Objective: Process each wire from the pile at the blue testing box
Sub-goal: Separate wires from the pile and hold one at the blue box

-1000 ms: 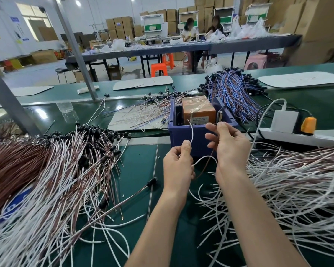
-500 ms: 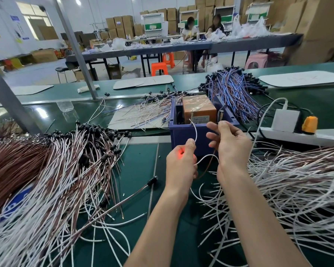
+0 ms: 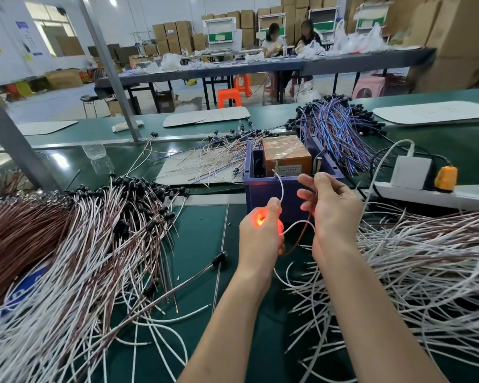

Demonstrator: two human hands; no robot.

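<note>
The blue testing box [image 3: 271,189] stands in the middle of the green bench with an orange-brown block inside. My left hand [image 3: 260,233] pinches a white wire [image 3: 281,186] whose end reaches up to the box front; a red-orange light glows through its fingers. My right hand [image 3: 333,208] holds the brown lead of the same wire up at the box's right front edge. The white and brown leads loop between both hands. A pile of white wires [image 3: 415,261] lies to the right.
A large heap of brown and white wires with black ends [image 3: 75,244] covers the left. Blue and brown wires [image 3: 335,131] lie behind the box. A white power strip [image 3: 426,194] with an orange plug sits at right. Two people sit at a far table.
A red-orange glow has appeared inside my left hand and grown brighter. Both hands stay at the box front, almost unmoved.
</note>
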